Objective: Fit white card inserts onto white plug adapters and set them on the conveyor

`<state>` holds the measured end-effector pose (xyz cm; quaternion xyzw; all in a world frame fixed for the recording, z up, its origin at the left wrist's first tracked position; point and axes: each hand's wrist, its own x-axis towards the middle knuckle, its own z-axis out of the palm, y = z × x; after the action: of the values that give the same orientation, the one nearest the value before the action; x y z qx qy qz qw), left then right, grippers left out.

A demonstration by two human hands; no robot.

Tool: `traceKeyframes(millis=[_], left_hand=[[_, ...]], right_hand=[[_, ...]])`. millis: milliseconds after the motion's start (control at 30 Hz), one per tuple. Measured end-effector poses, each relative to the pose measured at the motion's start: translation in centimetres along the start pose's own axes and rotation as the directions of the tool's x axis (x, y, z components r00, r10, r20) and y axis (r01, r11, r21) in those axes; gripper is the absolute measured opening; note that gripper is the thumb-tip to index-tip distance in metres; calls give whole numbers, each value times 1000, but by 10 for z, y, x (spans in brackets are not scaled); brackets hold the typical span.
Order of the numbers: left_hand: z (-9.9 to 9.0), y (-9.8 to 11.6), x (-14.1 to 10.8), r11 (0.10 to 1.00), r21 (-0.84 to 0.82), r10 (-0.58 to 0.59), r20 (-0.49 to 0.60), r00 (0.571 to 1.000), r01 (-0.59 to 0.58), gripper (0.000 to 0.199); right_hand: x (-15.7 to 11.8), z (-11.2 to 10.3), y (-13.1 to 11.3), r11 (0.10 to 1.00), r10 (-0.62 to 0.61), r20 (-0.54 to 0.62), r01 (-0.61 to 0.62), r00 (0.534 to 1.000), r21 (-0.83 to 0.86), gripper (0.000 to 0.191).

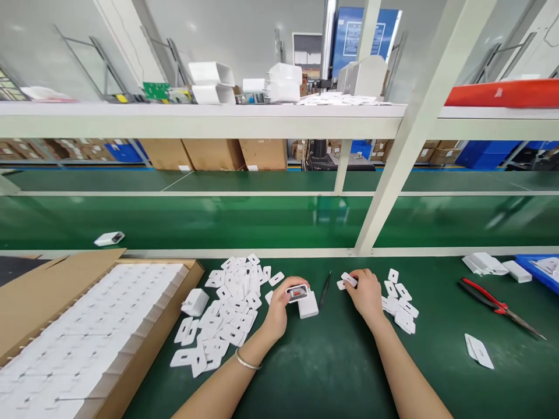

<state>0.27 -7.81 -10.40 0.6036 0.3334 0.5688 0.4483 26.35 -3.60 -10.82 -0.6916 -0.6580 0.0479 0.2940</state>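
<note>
Carton sitting nearest; L hand grasping wht housing, R hand pinching wht plate, slim blk tool lying btwn.

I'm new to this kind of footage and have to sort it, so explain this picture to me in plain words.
There is no robot here: these are a person's bare hands, seen from a camera worn on the head, looking forward and down. The left hand holds a small white housing, its open end showing. The right hand has its fingertips on a small white plate. On the green tabletop lie a large pile of white plates, a smaller pile, dark tweezers and red-and-black pliers. At the left stands an open cardboard box.
</note>
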Motion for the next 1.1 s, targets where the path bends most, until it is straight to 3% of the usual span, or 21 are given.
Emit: traceKeyframes(millis=[200,333,500,633,900,1100], left_hand=[[0,-4,-5,999,43,-16,100,995,12,57],[-1,-7,-6,995,61,-79,67,995,75,54],[0,-4,-8,993,101,-77,99,992,67,50],[4,3,-10,986,167,-43,150,988,18,47],[6,9,-6,977,199,34,223,974,-80,42],[7,8,-7,981,124,121,204,971,-148,45]], right_hand=[[-14,-7,-37,965,-109,-24,111,994,238,15],[-27,-7,-59,806,-210,-62,209,976,554,11],[-36,-11,-72,632,-367,31,225,930,742,16],[-41,-14,-77,594,-425,90,203,901,779,22],[-47,-23,-84,627,-483,178,198,857,753,24],[-53,-17,-78,592,-391,225,57,892,804,34]])
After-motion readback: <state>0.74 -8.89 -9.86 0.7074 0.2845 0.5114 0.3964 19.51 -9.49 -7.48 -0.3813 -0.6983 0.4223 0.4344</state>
